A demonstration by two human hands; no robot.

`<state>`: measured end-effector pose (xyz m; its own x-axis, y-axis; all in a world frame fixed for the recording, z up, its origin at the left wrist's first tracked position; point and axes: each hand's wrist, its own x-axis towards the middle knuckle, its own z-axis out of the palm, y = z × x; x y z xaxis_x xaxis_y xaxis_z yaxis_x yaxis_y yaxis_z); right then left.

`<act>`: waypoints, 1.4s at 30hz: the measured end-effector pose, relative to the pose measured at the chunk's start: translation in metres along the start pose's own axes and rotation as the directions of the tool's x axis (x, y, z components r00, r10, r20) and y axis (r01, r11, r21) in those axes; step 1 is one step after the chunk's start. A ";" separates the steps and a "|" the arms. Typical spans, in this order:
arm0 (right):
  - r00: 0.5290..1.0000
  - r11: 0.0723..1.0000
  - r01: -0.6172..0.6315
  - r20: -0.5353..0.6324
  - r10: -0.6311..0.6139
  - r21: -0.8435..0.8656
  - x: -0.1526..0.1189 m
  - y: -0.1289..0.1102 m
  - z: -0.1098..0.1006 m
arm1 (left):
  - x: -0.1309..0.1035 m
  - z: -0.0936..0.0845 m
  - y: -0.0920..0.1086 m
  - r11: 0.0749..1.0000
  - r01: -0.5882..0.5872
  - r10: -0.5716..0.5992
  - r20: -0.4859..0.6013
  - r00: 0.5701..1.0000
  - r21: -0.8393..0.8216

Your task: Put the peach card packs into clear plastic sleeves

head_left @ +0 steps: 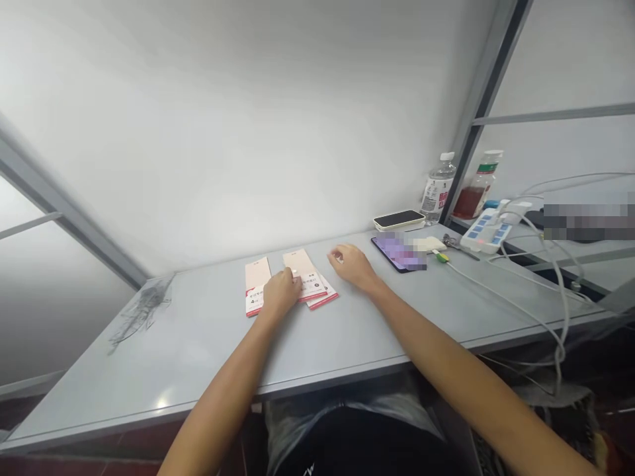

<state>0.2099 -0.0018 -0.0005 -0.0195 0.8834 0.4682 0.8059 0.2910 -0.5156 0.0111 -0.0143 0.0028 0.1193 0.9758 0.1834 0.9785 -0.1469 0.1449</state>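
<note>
Flat pink-and-white packets with red lower edges and dark print lie on the grey desk. My left hand (282,292) is closed, its curled fingers at the left edge of the middle packet (313,288). Beside that hand, the left packet (256,270) is partly covered by it. Another packet (325,301) sticks out from under the middle one, at an angle. My right hand (354,267) is just right of the packets, apart from them, with its fingers curled in. Whatever may be between those fingertips is too small to name.
Right of my right hand lie a lit phone (397,252), a second phone (399,219), a white charger (429,245) with a cable, and keys (449,240). A water bottle (438,188), a bottle of red liquid (477,188) and a power strip (486,230) stand beyond. Dark scribble-like marks (143,307) are at left.
</note>
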 end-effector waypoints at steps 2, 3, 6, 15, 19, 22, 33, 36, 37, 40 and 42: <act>0.997 0.997 0.047 0.051 -0.050 0.069 -0.004 -0.008 0.005 | 0.000 0.001 0.001 0.999 0.038 -0.038 0.006 0.999 0.010; 0.996 0.994 0.064 0.063 -0.070 0.093 -0.005 -0.011 0.007 | 0.000 0.002 0.001 0.998 0.065 -0.066 0.022 0.998 0.019; 0.992 0.985 0.089 0.078 -0.102 0.150 -0.009 -0.017 0.010 | 0.000 0.004 0.000 0.993 0.108 -0.112 0.077 0.991 0.056; 0.995 0.942 -0.093 0.071 0.074 0.323 -0.011 -0.020 0.010 | 0.000 -0.004 -0.002 1.000 -0.026 0.026 -0.039 0.999 0.017; 0.959 0.799 -0.263 0.237 0.156 0.540 -0.009 -0.018 0.013 | -0.005 -0.007 0.002 0.971 -0.169 0.155 -0.096 0.983 -0.167; 0.940 0.701 -0.285 0.333 0.071 0.654 -0.010 -0.022 0.011 | -0.007 -0.006 0.005 0.952 -0.200 0.181 -0.099 0.978 -0.231; 0.963 0.758 -0.064 0.238 -0.122 0.649 -0.021 -0.042 -0.002 | -0.004 -0.013 -0.001 0.879 -0.289 0.247 -0.155 0.956 -0.379; 0.947 0.708 -0.141 0.304 -0.109 0.692 -0.021 -0.040 -0.005 | -0.004 -0.015 -0.005 0.820 -0.316 0.290 -0.129 0.948 -0.477; 0.941 0.696 -0.166 0.323 -0.100 0.699 -0.020 -0.039 -0.006 | -0.004 -0.015 -0.007 0.805 -0.318 0.298 -0.123 0.947 -0.501; 0.933 0.684 -0.200 0.349 -0.085 0.701 -0.020 -0.038 -0.006 | -0.003 -0.013 -0.010 0.770 -0.319 0.317 -0.103 0.943 -0.552; 0.932 0.689 -0.196 0.351 -0.091 0.698 -0.020 -0.038 -0.006 | -0.003 -0.011 -0.012 0.753 -0.309 0.316 -0.092 0.944 -0.580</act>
<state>0.1834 -0.0329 0.0140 -0.2989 0.9258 0.2315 0.1455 0.2840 -0.9477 -0.0026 -0.0169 0.0114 0.4067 0.8599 0.3085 0.6026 -0.5063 0.6168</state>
